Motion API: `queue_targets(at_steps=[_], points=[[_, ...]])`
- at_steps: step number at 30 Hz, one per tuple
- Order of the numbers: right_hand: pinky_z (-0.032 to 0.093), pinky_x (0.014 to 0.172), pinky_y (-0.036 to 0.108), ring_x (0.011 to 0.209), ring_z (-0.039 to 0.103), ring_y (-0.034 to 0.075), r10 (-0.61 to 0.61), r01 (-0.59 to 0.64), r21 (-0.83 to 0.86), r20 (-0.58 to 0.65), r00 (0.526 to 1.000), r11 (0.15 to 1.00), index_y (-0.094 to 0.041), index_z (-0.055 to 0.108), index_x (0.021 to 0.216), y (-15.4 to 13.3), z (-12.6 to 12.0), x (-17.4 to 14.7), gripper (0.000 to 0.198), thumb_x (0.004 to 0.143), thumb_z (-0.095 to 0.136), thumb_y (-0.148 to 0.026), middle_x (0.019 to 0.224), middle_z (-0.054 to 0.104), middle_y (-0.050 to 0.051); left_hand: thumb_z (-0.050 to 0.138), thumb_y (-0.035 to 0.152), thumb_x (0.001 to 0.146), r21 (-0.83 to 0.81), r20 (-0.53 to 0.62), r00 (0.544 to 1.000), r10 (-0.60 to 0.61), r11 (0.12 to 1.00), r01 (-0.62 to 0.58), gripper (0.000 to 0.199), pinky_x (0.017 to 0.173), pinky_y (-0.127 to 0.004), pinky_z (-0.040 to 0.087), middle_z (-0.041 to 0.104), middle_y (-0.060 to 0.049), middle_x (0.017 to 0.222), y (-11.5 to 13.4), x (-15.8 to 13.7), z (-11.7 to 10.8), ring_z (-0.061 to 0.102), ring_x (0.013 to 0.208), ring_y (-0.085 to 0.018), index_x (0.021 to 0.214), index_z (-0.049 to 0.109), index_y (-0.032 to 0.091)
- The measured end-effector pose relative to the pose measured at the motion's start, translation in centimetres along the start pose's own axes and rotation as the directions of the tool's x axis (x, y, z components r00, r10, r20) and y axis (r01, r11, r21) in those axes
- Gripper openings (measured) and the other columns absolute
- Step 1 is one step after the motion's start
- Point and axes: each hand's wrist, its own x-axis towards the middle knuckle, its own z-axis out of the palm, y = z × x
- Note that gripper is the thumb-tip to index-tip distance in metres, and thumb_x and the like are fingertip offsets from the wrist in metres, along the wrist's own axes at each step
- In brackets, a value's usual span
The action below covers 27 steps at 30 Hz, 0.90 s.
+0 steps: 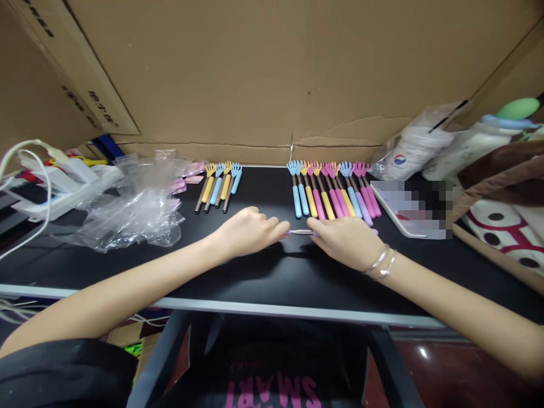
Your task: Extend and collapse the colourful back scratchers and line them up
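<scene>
Between my two hands runs a purple back scratcher, its short metal rod level above the black table. My left hand is closed round one end. The other end is in my closed right hand, with purple showing just past that hand. Both ends are mostly hidden by my fingers. Behind my right hand lies a row of back scratchers with blue, yellow, pink and purple handles. Beyond my left hand sits a smaller group of yellow and blue back scratchers.
Clear plastic bags lie left, beside a white power strip with cables. On the right are a phone, a bagged cup, a bottle and a brown-and-white bag. A cardboard wall stands behind.
</scene>
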Motion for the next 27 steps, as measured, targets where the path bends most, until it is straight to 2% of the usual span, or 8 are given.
queue_targets(at_steps=[7,14,20,24,27], points=[[0.011,0.048,0.025,0.048,0.051,0.011,0.057,-0.057,-0.011,0.038,0.998,0.998,-0.021,0.059,0.083,0.0,-0.3,0.3,0.030,0.092,0.032,-0.030,0.061,0.063,0.001,0.041,0.034,0.095,-0.018,-0.025,0.998,-0.055,0.998,0.054,0.031,0.046,-0.027,0.021,0.053,0.004,0.050,-0.2,0.0,0.3,0.048,0.040,-0.012,0.069,0.049,0.019],[0.010,0.048,0.025,0.049,0.050,0.011,0.024,-0.030,-0.072,-0.080,0.996,0.997,-0.020,0.059,0.083,0.9,-0.7,-0.7,0.033,0.092,0.030,-0.031,0.062,0.062,0.001,0.042,0.037,0.095,-0.006,-0.018,0.996,-0.084,0.996,0.083,0.033,0.047,-0.026,0.022,0.053,0.003,0.052,-0.7,-0.2,-1.1,0.051,0.046,-0.011,0.069,0.051,0.019],[0.013,0.047,0.025,0.047,0.045,0.010,0.024,-0.048,-0.180,-0.132,0.991,0.983,-0.018,0.056,0.072,5.1,-0.2,-3.3,0.034,0.091,0.032,-0.033,0.055,0.057,0.002,0.042,0.037,0.095,0.058,0.035,0.994,-0.105,0.993,0.102,0.033,0.049,-0.026,0.023,0.056,0.003,0.056,-3.8,-3.5,-1.3,0.054,0.052,-0.011,0.069,0.054,0.020],[0.014,0.047,0.023,0.046,0.041,0.010,-0.029,-0.019,-0.247,-0.191,0.981,0.969,-0.018,0.053,0.066,7.9,-0.2,-4.8,0.035,0.090,0.035,-0.036,0.051,0.054,0.002,0.040,0.039,0.095,0.067,0.081,0.987,-0.136,0.989,0.130,0.035,0.050,-0.025,0.025,0.058,0.002,0.057,-6.1,-5.6,-1.6,0.054,0.053,-0.011,0.070,0.057,0.022],[0.015,0.047,0.023,0.046,0.039,0.010,-0.020,-0.036,-0.270,-0.204,0.979,0.962,-0.018,0.050,0.062,9.3,-0.3,-5.4,0.039,0.090,0.033,-0.039,0.051,0.054,0.002,0.040,0.040,0.095,0.145,0.082,0.989,-0.123,0.983,0.110,0.037,0.050,-0.024,0.026,0.059,0.003,0.056,-7.3,-6.4,-2.2,0.053,0.053,-0.011,0.069,0.058,0.022]])
